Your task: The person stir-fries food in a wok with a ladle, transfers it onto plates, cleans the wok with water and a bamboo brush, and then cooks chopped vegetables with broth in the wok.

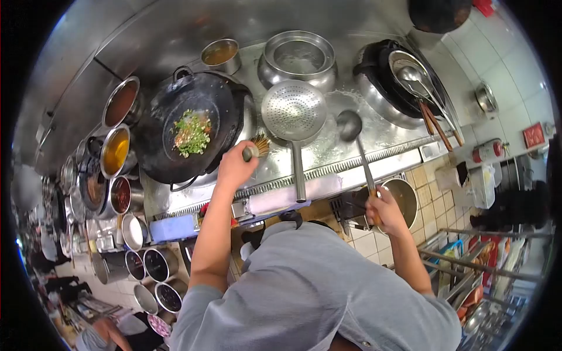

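My left hand [236, 167] is closed round the handle of a bristle brush [260, 145], held over the steel stove top just right of a black wok [153, 126]. Chopped green and reddish food [192, 133] lies in the wok's bottom. The wooden end of a long ladle [349, 126] is gripped in my right hand [384, 210], and its bowl rests on or hangs just above the wet steel. Between the hands, a perforated strainer [294, 111] lies with its handle toward me.
Behind the strainer stands a steel pot [328, 73]; a second wok [380, 96] with a ladle and sticks is at right. Oil and sauce containers [115, 151] line the left. A folded cloth [293, 193] lies on the front edge. Another person [96, 336] is at lower left.
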Motion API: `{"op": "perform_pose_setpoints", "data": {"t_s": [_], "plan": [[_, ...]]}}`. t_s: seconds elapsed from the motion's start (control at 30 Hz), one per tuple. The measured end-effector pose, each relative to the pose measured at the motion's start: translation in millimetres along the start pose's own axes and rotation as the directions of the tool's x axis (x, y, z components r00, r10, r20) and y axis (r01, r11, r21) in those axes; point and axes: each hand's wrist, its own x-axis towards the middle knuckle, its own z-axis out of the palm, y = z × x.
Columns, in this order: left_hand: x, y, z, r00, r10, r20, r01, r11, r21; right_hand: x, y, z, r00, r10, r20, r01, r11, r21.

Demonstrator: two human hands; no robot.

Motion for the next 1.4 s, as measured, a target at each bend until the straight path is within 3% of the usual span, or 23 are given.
{"op": "perform_pose_setpoints", "data": {"t_s": [0.03, 0.07, 0.13, 0.17, 0.23, 0.33, 0.37, 0.4, 0.5, 0.53, 0.63, 0.7, 0.77, 0.8, 0.87, 0.93, 1.0, 1.1, 1.17, 1.2, 1.27, 1.37, 1.4], "plan": [[4, 2, -1, 0.999, -0.031, 0.022, 0.031, 0.999, 0.007, -12, 0, -10, 0.995, 0.096, 0.040, -0.102, 0.977, 0.187], [4, 2, -2, 0.997, -0.068, 0.044, 0.067, 0.998, 0.017, -21, -1, -14, 0.993, 0.100, 0.056, -0.109, 0.980, 0.169], [-4, 0, 8, 0.997, -0.045, 0.068, 0.042, 0.998, 0.049, -32, 2, -15, 1.000, 0.026, -0.017, -0.029, 0.980, -0.196], [-9, -1, 15, 0.995, -0.005, 0.103, -0.004, 0.997, 0.082, -29, 9, -6, 0.997, -0.065, -0.041, 0.037, 0.870, -0.492], [-32, 5, 35, 0.988, -0.023, 0.150, 0.002, 0.990, 0.142, -1, 39, -14, 0.838, -0.534, 0.113, 0.346, 0.361, -0.866], [-74, -9, 86, 0.979, 0.076, 0.188, -0.122, 0.963, 0.242, 4, 24, 20, 0.928, -0.368, 0.054, 0.345, 0.794, -0.501], [-88, -6, 91, 0.977, 0.115, 0.180, -0.151, 0.968, 0.202, 10, 24, 24, 0.941, -0.327, 0.083, 0.335, 0.884, -0.326], [-99, -3, 97, 0.973, 0.055, 0.224, -0.102, 0.975, 0.200, 16, 24, 29, 0.938, -0.324, 0.122, 0.346, 0.880, -0.325], [-124, -6, 107, 0.979, 0.017, 0.205, -0.048, 0.988, 0.149, 52, 44, 18, 0.879, -0.362, 0.309, 0.476, 0.681, -0.556], [-130, -2, 98, 0.986, -0.024, 0.165, -0.001, 0.989, 0.147, 68, 62, 15, 0.777, -0.507, 0.373, 0.616, 0.489, -0.618], [-162, 1, 79, 0.992, -0.124, 0.005, 0.124, 0.991, -0.058, 62, 82, 32, 0.841, -0.381, 0.384, 0.515, 0.345, -0.785], [-181, -25, 83, 0.990, -0.024, -0.139, 0.002, 0.988, -0.156, 87, 119, 19, 0.566, -0.550, 0.614, 0.729, -0.012, -0.684], [-217, -39, 76, 0.966, -0.195, -0.171, 0.145, 0.952, -0.270, 92, 120, 12, 0.715, -0.302, 0.630, 0.684, 0.121, -0.719], [-239, -51, 82, 0.933, -0.298, -0.200, 0.227, 0.921, -0.315, 163, 124, -19, 0.858, -0.035, 0.512, 0.512, 0.136, -0.848], [-295, -78, 102, 0.832, -0.515, -0.207, 0.390, 0.808, -0.442, 216, 106, -20, 0.837, -0.247, 0.489, 0.494, -0.045, -0.868], [-363, -91, 136, 0.674, -0.694, -0.254, 0.543, 0.698, -0.466, 175, 33, 50, 0.356, -0.343, 0.869, 0.912, -0.074, -0.403], [-430, -110, 185, 0.464, -0.855, -0.232, 0.708, 0.515, -0.482, 170, 4, 116, 0.281, -0.321, 0.905, 0.877, -0.297, -0.377], [-540, -94, 245, 0.225, -0.974, -0.021, 0.752, 0.188, -0.632, 77, 41, 215, 0.270, -0.023, 0.963, 0.959, 0.095, -0.267], [-598, -67, 283, 0.075, -0.984, -0.162, 0.666, 0.171, -0.726, 29, 92, 257, 0.231, 0.226, 0.946, 0.943, 0.186, -0.274], [-621, -51, 292, 0.005, -0.989, -0.150, 0.630, 0.120, -0.767, -5, 126, 269, 0.100, 0.338, 0.936, 0.928, 0.308, -0.211], [-654, -20, 306, -0.129, -0.988, -0.083, 0.527, 0.003, -0.850, -34, 206, 281, 0.050, 0.480, 0.876, 0.934, 0.289, -0.211], [-682, 4, 360, -0.284, -0.955, -0.086, 0.453, -0.054, -0.890, -85, 343, 278, -0.282, 0.619, 0.733, 0.951, 0.282, 0.128], [-684, 18, 372, -0.342, -0.938, -0.063, 0.404, -0.086, -0.911, -100, 391, 270, -0.330, 0.677, 0.658, 0.937, 0.319, 0.142]]}}
